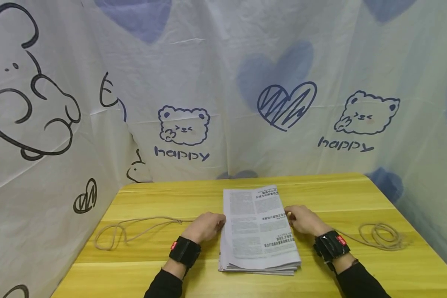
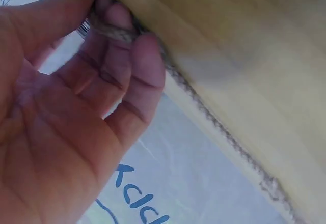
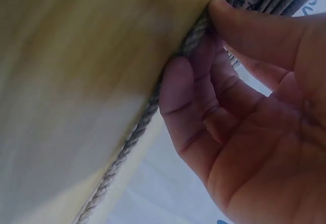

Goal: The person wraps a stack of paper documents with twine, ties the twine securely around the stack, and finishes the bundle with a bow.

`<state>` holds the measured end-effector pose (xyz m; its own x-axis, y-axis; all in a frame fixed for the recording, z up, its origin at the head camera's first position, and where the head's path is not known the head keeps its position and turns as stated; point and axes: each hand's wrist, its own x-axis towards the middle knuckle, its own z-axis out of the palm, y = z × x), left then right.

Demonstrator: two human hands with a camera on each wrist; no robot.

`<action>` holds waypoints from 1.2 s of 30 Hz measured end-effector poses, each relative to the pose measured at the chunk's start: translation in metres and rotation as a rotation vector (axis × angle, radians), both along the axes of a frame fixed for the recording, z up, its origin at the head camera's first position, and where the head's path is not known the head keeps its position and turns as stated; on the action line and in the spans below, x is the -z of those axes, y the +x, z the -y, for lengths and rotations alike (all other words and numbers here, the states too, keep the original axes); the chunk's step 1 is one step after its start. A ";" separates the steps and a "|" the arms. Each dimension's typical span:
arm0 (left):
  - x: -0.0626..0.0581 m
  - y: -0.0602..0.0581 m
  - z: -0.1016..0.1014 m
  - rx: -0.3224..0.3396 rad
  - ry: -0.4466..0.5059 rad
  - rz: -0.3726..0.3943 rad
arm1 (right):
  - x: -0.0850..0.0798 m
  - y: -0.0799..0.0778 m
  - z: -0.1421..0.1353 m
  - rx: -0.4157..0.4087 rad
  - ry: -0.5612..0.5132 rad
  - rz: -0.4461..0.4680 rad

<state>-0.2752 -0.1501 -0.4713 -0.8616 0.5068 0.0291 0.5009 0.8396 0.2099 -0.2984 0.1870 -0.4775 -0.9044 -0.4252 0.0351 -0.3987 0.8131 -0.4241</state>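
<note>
A stack of folded newspapers (image 1: 258,231) lies on the yellow wood-grain table, a hand at each long side. At its left edge my left hand (image 1: 205,227) pinches a thin braided rope (image 2: 224,132) between thumb and curled fingers. My right hand (image 1: 306,219) grips the rope (image 3: 137,132) the same way at the right edge. Past the left hand the rope (image 1: 149,219) trails out in a loose loop. Beyond the right hand it ends in a small coil (image 1: 385,238). Whatever part of the rope runs under the newspapers is hidden.
The table (image 1: 164,196) ends at a back edge close to a hanging white cloth (image 1: 223,82) printed with hearts and bears. Similar cloth hangs along the left and right sides. Each wrist wears a black strap (image 1: 185,251).
</note>
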 end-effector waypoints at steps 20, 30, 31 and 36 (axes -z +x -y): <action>-0.002 -0.008 0.013 -0.006 0.204 0.087 | 0.003 0.002 0.004 0.006 0.110 -0.043; -0.004 -0.009 0.034 -0.042 0.226 0.199 | -0.004 0.014 -0.012 0.051 0.114 -0.094; -0.005 -0.009 0.037 -0.051 0.222 0.206 | -0.004 0.015 -0.014 0.055 0.121 -0.090; -0.012 -0.005 0.047 -0.127 0.186 0.187 | -0.005 0.015 -0.020 0.076 0.126 -0.038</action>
